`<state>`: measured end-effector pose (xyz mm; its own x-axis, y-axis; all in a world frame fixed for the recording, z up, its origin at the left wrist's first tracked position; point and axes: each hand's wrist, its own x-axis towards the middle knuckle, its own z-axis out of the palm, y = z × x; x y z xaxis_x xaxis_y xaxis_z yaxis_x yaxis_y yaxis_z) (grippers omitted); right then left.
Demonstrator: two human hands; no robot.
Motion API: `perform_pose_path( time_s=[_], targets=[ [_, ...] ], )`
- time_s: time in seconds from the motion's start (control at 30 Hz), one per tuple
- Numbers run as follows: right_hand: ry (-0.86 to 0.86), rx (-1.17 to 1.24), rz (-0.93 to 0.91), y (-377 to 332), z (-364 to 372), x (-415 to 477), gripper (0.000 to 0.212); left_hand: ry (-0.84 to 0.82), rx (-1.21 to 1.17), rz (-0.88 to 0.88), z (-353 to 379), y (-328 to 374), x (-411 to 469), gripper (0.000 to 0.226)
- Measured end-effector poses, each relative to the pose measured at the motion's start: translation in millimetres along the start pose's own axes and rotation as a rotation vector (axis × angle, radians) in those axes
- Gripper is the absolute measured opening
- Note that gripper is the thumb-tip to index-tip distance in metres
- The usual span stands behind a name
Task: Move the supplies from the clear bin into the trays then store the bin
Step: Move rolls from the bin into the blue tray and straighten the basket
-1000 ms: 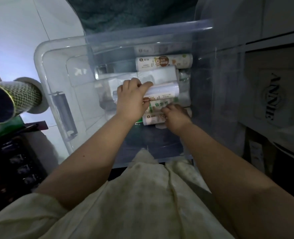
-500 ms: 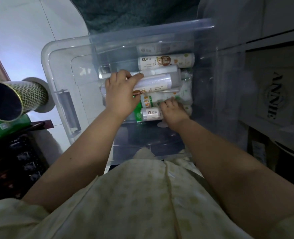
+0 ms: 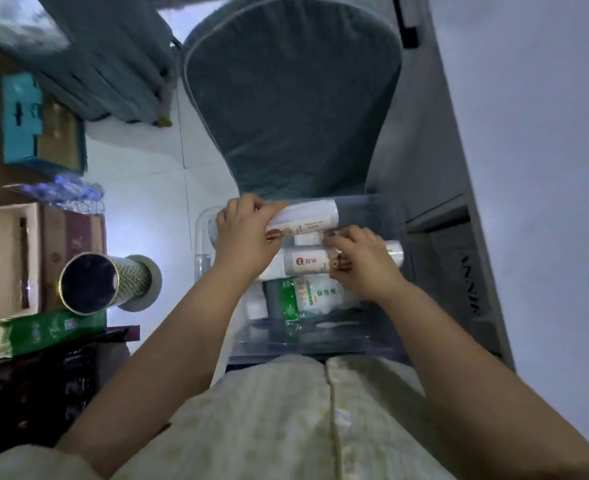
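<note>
Hands curled around rolls, left hand (image 3: pixel 243 233), right hand (image 3: pixel 362 259)

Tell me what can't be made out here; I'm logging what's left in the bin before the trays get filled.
Head view only:
- Trays: none in frame.
- Middle roll: mostly hidden between the top roll and right hand.
- Labels on the lower roll and green packet: too small and dim to read.
- Clear bin floor: covered by both hands and supplies; left hand hides the roll ends.

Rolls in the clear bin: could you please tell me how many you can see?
3: top roll in the left hand, small roll just beneath it, lower roll under the right hand. Others may be hidden.
</note>
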<state>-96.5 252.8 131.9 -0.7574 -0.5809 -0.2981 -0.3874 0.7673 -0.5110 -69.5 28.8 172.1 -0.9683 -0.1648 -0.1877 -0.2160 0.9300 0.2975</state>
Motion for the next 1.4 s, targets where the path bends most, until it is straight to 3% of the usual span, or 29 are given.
perform_pose_path(
  time_s=[0.17, 0.33, 0.6, 0.87, 1.13, 1.4],
  targets=[
    [0.113, -0.092, -0.001, -37.3, -54.0, -15.4, 0.054, 0.110, 0.049, 0.092, -54.5, 9.0, -6.3, 0.057],
    [0.264, -0.151, 0.092, -71.3, -60.2, -51.9, 0.053, 0.163, 0.014, 0.245, -77.7, 18.2, -6.2, 0.053],
    [0.549, -0.143, 0.469, -151.9, 7.1, -141.4, 0.051, 0.003, -0.051, 0.621, -78.4, 35.1, -56.3, 0.050],
    [0.709, -0.176, 0.771, -215.3, 67.1, -265.1, 0.055, -0.128, -0.062, 1.019, -68.4, 83.9, -155.7, 0.051],
    [0.867, -0.146, 1.092, -257.9, 114.3, -433.0, 0.050, -0.169, -0.110, 1.307, -39.1, 178.1, -312.4, 0.048],
    [0.922, -0.081, 1.403, -298.9, 197.4, -644.9, 0.050, -0.269, -0.182, 1.570, 23.5, 251.9, -561.2, 0.053]
  ],
)
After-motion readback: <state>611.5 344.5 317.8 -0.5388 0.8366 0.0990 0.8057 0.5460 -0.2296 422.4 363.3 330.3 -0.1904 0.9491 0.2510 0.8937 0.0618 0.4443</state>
